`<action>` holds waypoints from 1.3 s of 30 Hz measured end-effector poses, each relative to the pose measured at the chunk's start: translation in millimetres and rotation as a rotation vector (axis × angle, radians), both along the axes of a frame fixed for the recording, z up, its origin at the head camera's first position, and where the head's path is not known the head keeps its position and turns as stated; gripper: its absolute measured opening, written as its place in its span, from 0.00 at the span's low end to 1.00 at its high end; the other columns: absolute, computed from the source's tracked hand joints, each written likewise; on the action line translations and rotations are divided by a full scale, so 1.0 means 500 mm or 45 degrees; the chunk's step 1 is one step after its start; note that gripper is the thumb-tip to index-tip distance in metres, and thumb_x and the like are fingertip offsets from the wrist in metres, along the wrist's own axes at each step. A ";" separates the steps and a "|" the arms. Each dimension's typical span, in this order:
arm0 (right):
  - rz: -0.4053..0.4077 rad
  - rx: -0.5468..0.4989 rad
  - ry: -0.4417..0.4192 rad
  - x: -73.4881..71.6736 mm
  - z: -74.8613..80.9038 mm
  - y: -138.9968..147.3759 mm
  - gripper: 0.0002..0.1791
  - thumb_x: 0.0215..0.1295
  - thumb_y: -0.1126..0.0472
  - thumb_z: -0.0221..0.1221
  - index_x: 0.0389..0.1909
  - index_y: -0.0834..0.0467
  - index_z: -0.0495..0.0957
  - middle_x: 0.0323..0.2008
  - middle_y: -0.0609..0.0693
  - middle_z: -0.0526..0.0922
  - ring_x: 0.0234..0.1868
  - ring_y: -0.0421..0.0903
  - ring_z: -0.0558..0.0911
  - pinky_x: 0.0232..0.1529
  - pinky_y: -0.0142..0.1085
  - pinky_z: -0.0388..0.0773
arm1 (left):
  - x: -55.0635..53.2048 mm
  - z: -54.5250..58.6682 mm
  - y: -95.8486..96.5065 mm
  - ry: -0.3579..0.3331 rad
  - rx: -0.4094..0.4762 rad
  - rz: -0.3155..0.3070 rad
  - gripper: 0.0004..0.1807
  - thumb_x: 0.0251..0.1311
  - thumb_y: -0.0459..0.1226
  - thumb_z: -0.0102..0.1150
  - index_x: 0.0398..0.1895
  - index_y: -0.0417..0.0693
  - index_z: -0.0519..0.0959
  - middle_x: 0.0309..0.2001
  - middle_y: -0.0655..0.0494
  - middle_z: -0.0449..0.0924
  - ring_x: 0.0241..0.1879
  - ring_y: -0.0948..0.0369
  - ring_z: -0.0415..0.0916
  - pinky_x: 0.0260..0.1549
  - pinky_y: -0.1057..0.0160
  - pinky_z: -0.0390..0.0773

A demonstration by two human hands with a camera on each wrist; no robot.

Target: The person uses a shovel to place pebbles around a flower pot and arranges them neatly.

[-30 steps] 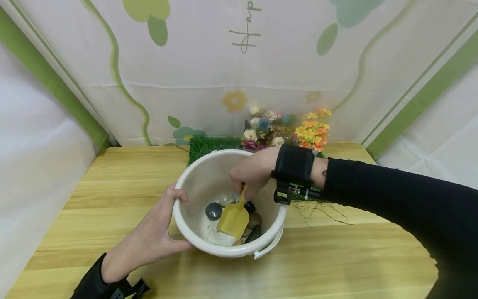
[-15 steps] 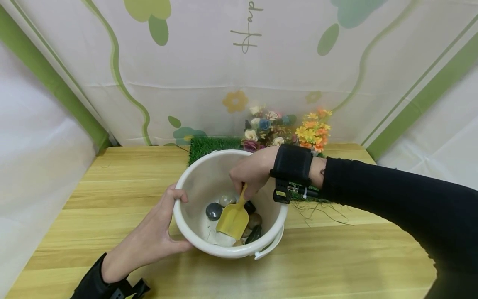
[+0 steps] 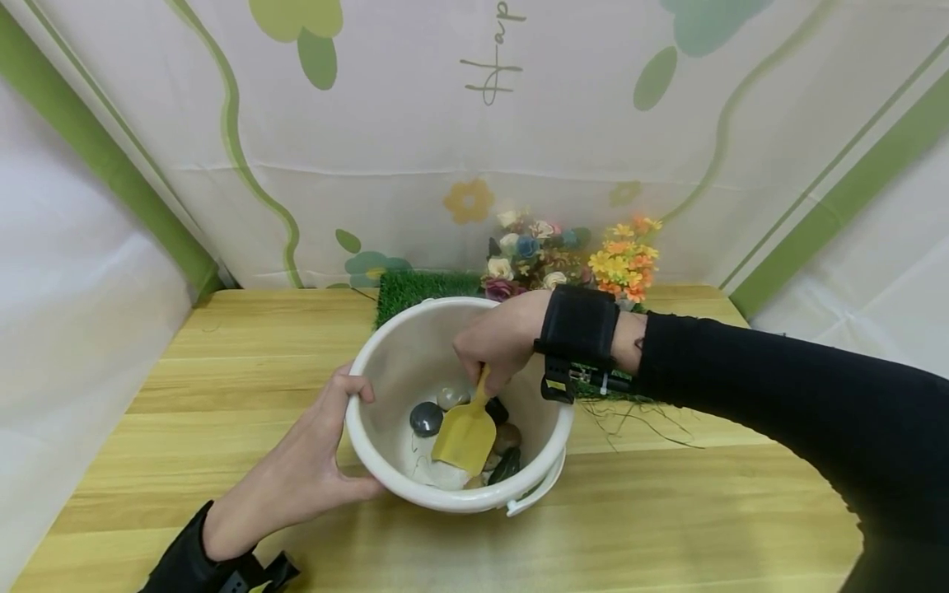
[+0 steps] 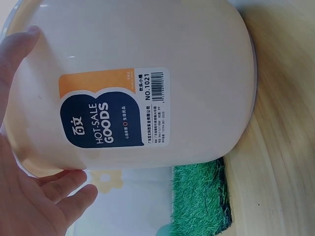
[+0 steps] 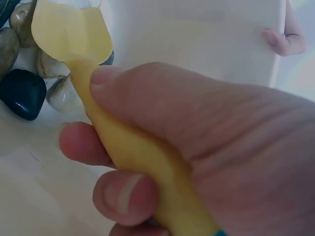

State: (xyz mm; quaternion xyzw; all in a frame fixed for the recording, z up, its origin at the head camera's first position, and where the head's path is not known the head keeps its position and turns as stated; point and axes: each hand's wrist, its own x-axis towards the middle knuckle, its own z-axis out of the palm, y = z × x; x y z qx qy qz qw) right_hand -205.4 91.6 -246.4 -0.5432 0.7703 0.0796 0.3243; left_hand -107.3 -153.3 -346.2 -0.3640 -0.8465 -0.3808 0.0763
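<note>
A white bucket (image 3: 445, 499) stands on the table, seen from above in the head view. My left hand (image 3: 307, 461) grips its left side, fingertips hooked over the rim and thumb against the outer wall. Inside, my right hand (image 3: 500, 342) holds a yellow toy shovel (image 3: 465, 436) by its handle, blade pointing down toward the bottom. Around the blade lie several stones: a dark grey one (image 3: 426, 419), a pale one (image 3: 451, 399), a brown one (image 3: 507, 437) and a black one (image 3: 506, 466). In the right wrist view the thumb and fingers wrap the shovel's handle (image 5: 142, 147).
Behind the bucket lies a mat of artificial grass (image 3: 415, 290). Mixed roses (image 3: 526, 251) and yellow-orange flowers (image 3: 624, 259) stand on it. The bucket's handle (image 3: 537, 492) hangs at its front right. A printed curtain (image 3: 371, 123) closes off the table's back.
</note>
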 end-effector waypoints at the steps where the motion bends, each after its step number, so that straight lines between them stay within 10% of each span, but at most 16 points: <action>1: 0.007 0.002 -0.002 0.000 0.001 -0.001 0.23 0.59 0.62 0.58 0.09 0.53 0.60 0.13 0.43 0.50 0.16 0.39 0.51 0.23 0.31 0.50 | 0.000 0.000 0.000 -0.004 0.000 0.000 0.43 0.34 0.56 0.72 0.48 0.50 0.56 0.67 0.53 0.50 0.59 0.56 0.58 0.42 0.58 0.74; 11: 0.109 -0.006 -0.188 0.003 -0.012 -0.006 0.19 0.58 0.63 0.58 0.09 0.54 0.66 0.10 0.42 0.57 0.14 0.40 0.53 0.23 0.31 0.51 | -0.003 -0.003 -0.001 -0.015 -0.005 -0.001 0.43 0.35 0.56 0.71 0.47 0.49 0.56 0.68 0.53 0.49 0.60 0.55 0.58 0.43 0.57 0.74; 20: 0.015 0.055 -0.109 0.000 -0.006 -0.003 0.21 0.60 0.59 0.58 0.09 0.53 0.66 0.10 0.44 0.58 0.13 0.40 0.53 0.22 0.32 0.51 | -0.002 -0.002 0.000 -0.032 -0.009 0.001 0.43 0.35 0.56 0.71 0.48 0.50 0.55 0.68 0.53 0.48 0.60 0.55 0.58 0.43 0.58 0.74; 25: -0.010 0.018 -0.052 -0.032 -0.053 0.012 0.21 0.59 0.54 0.58 0.08 0.50 0.69 0.09 0.44 0.63 0.11 0.41 0.58 0.18 0.33 0.54 | -0.002 -0.003 -0.001 -0.014 -0.004 0.003 0.43 0.35 0.56 0.71 0.48 0.49 0.56 0.67 0.53 0.51 0.59 0.56 0.58 0.44 0.57 0.73; 32: -0.161 0.053 -0.128 0.000 0.007 0.001 0.21 0.61 0.58 0.55 0.07 0.54 0.70 0.08 0.43 0.67 0.11 0.41 0.63 0.18 0.34 0.56 | -0.001 -0.004 -0.001 -0.024 -0.002 0.000 0.43 0.36 0.56 0.71 0.48 0.48 0.56 0.67 0.53 0.50 0.59 0.56 0.58 0.43 0.58 0.74; 39: -0.166 0.020 -0.155 -0.001 0.001 0.004 0.21 0.62 0.58 0.55 0.09 0.53 0.72 0.09 0.44 0.69 0.11 0.40 0.65 0.18 0.32 0.60 | -0.001 -0.007 -0.002 -0.023 -0.005 -0.005 0.43 0.36 0.56 0.71 0.48 0.48 0.56 0.67 0.53 0.50 0.59 0.55 0.58 0.43 0.59 0.74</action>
